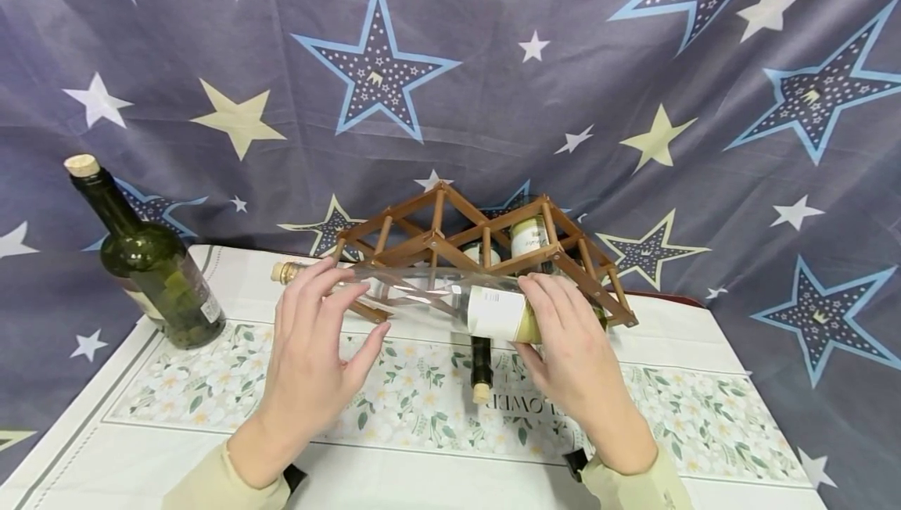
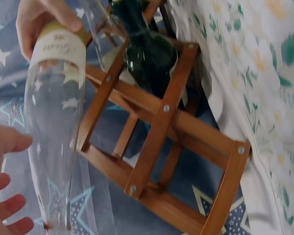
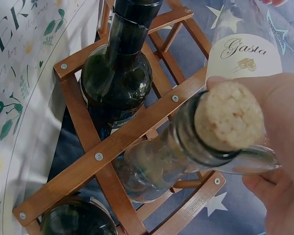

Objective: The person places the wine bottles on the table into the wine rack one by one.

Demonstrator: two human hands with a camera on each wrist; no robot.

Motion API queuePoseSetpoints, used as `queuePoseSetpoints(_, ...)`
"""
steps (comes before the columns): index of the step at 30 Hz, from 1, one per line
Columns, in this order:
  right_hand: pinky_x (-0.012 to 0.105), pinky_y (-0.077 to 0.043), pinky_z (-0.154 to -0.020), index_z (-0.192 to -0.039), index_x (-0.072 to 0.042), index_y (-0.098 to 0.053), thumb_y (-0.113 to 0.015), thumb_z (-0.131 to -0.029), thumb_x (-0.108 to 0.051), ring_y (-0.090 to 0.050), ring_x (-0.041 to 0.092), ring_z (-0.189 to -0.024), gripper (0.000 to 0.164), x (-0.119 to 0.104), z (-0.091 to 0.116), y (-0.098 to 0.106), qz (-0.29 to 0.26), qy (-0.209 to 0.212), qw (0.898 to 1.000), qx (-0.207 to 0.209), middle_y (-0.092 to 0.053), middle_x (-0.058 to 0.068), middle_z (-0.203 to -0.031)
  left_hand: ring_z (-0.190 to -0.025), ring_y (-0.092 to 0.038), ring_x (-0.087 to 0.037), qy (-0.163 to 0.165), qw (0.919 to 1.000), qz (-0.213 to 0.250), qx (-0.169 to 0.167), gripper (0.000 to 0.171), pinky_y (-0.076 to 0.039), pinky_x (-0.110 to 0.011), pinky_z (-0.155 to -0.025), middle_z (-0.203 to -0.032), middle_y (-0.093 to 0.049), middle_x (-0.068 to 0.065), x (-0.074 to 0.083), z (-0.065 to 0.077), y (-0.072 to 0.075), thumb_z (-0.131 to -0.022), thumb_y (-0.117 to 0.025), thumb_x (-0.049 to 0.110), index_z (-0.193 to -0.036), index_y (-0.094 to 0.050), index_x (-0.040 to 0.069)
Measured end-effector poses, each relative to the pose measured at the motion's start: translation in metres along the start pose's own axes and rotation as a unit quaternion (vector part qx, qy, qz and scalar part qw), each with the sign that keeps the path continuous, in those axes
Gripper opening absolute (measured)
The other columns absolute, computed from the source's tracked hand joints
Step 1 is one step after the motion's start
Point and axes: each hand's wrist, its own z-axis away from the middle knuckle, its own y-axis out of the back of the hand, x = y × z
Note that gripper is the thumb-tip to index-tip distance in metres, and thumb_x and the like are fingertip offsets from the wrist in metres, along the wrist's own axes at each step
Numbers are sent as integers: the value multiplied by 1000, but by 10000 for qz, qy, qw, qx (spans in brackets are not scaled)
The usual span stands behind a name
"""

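A clear glass bottle (image 1: 422, 289) with a cork and a white-and-yellow label lies level in front of the wooden wine rack (image 1: 438, 242). Near its base my right hand (image 1: 573, 346) grips it, fingers over the top and thumb below. My left hand (image 1: 306, 346) is by the neck end, fingers spread and loosely bent; the left wrist view has its fingertips (image 2: 14, 139) beside the glass, not wrapped round it. In the right wrist view a dark green bottle (image 3: 116, 78) and a corked clear bottle (image 3: 157, 161) sit in the rack.
A corked green bottle (image 1: 162, 275) stands upright at the table's left. One dark corked neck (image 1: 482, 357) juts from the rack toward me. A floral runner (image 1: 415, 393) covers the white tablecloth (image 1: 394, 479), and a starry curtain (image 1: 493, 103) hangs behind.
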Motion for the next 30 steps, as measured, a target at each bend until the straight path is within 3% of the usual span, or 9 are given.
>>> queuePoseSetpoints(7,41,-29,-114,-143,2,-47,-90,-62,-11,-47,36,-128,93,-2,1,0,-16,31,9998,-205,-52,18,-139,-139,-35,-40,-159,9936,-275,-1088,67,-17,-62,-113,-135,-51,-24,-17,4,4,-77,-77,22,-134,-55,-4)
queuePoseSetpoints(11,40,-29,-114,-144,2,-47,-89,-64,-11,-47,36,-128,92,-2,1,0,-49,49,9995,-310,-52,18,-139,-142,-32,-39,-239,9881,-458,-1448,70,-16,-61,-114,-139,-49,-24,-24,8,5,-80,-75,26,-139,-52,-2)
queuePoseSetpoints(17,41,-29,-114,-144,2,-46,-90,-64,-11,-46,36,-129,92,-2,1,0,-45,118,9993,-354,-53,18,-138,-138,-38,-38,-276,9806,-609,-1844,73,-18,-57,-115,-140,-51,-21,-31,11,3,-81,-77,30,-142,-51,1)
queuePoseSetpoints(24,41,-28,-115,-145,2,-46,-90,-63,-11,-45,36,-131,94,-1,1,0,-110,148,9988,-457,-52,17,-140,-128,-47,-38,-373,9767,-625,-2018,66,-22,-53,-115,-135,-55,-18,-33,13,3,-87,-71,32,-142,-52,0)
queuePoseSetpoints(30,40,-27,-115,-146,1,-45,-90,-63,-11,-44,35,-132,95,0,1,0,-133,185,9981,-580,-52,17,-139,-116,-55,-32,-361,9674,-902,-2338,62,-36,-52,-101,-131,-59,-11,-35,19,4,-93,-65,37,-145,-51,6)
